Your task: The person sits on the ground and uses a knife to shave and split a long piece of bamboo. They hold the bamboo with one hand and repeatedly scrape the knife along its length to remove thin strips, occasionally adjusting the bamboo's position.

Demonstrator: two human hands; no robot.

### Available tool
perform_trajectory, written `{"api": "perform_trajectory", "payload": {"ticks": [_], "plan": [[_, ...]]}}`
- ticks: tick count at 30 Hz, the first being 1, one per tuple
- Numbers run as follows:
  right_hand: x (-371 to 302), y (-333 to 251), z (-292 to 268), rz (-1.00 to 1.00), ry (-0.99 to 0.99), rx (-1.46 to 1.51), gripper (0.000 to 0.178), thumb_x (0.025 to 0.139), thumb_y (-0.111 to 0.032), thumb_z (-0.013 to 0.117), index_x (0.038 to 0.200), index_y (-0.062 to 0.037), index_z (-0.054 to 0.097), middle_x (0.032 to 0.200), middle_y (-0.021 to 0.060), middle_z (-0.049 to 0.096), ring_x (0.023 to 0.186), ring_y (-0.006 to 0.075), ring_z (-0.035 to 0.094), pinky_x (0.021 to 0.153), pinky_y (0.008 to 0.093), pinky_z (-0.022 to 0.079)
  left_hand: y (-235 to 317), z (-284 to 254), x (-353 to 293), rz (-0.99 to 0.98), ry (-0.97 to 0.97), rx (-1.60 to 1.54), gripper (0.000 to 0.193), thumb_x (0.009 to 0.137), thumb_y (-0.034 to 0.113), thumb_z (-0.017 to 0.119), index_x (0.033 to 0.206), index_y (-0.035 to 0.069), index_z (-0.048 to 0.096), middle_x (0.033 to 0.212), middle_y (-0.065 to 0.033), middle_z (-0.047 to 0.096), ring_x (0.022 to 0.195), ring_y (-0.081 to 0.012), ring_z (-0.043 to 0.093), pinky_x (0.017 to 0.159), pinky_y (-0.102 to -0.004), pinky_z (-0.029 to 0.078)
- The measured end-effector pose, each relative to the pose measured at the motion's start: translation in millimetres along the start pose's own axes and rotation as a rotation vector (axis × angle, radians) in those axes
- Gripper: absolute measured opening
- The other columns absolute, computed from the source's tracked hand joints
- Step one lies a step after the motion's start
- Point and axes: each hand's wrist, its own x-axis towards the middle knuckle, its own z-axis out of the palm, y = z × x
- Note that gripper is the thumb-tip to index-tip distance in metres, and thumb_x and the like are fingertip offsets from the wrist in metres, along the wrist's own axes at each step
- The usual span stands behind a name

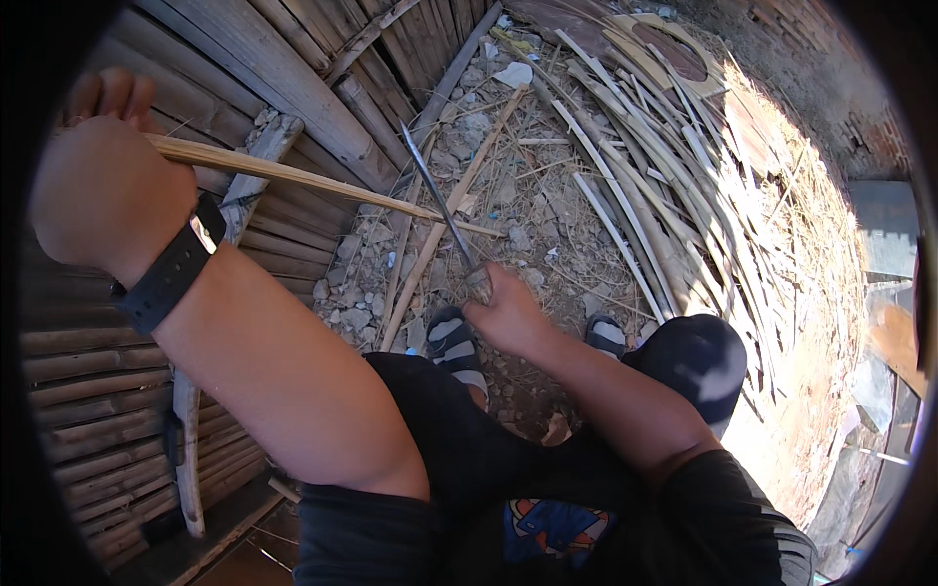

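Note:
My left hand (pixel 117 166), raised at the upper left with a black watch on its wrist, is closed round one end of a long split bamboo strip (pixel 293 179). The strip slants down to the right, and its frayed tip hangs over the rubble. In front of my knees, my right hand (pixel 513 317) grips a long narrow knife by its wooden handle (pixel 478 283). The thin knife blade (pixel 430 176) points up and to the left, away from me. In this view blade and strip cross; whether they touch I cannot tell.
Bamboo-slat walls (pixel 117 391) close off the left and far left. Long cut bamboo strips (pixel 645 186) lie heaped at the right, with straw around them. Stones and broken rubble (pixel 362 293) cover the ground near my sandalled feet (pixel 454 347). A brick wall (pixel 821 68) stands at the far right.

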Motion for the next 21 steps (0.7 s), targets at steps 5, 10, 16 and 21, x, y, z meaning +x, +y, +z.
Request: {"api": "perform_trajectory", "payload": {"ticks": [5,10,16,21], "plan": [[2,52,27,0.018,0.030,0.063,0.047,0.079,-0.016,0.067,0.117,0.0063,0.052,0.095,0.0304,0.065,0.095,0.0439,0.065,0.086,0.0469,0.051,-5,-8,10,-0.029,-0.009,0.066,0.023,0.096,0.031,0.044,0.098,0.010,0.054,0.082,-0.0032,0.047,0.067,-0.0161,0.040,0.062,-0.0302,0.032],[33,123,28,0.180,0.106,-0.143,0.046,0.079,-0.018,0.067,0.115,0.0062,0.052,0.087,0.0276,0.065,0.089,0.0428,0.066,0.079,0.0468,0.051,1,-15,4,-0.011,0.024,0.152,0.023,0.096,0.031,0.044,0.097,0.010,0.053,0.083,-0.0032,0.047,0.068,-0.0161,0.041,0.062,-0.0297,0.033],[-5,19,5,0.008,-0.112,0.128,0.047,0.079,-0.017,0.067,0.115,0.0088,0.051,0.092,0.0285,0.067,0.092,0.0420,0.067,0.082,0.0469,0.052,-6,-33,16,0.010,-0.017,0.338,0.023,0.096,0.031,0.044,0.096,0.010,0.053,0.083,-0.0031,0.047,0.069,-0.0162,0.042,0.063,-0.0291,0.034],[18,135,38,0.302,0.075,-0.096,0.044,0.080,-0.020,0.065,0.111,0.0088,0.051,0.091,0.0301,0.066,0.092,0.0425,0.067,0.082,0.0473,0.052,-7,-31,10,0.058,0.024,0.490,0.023,0.096,0.030,0.044,0.095,0.009,0.053,0.083,-0.0031,0.047,0.070,-0.0163,0.043,0.063,-0.0287,0.035]]}}
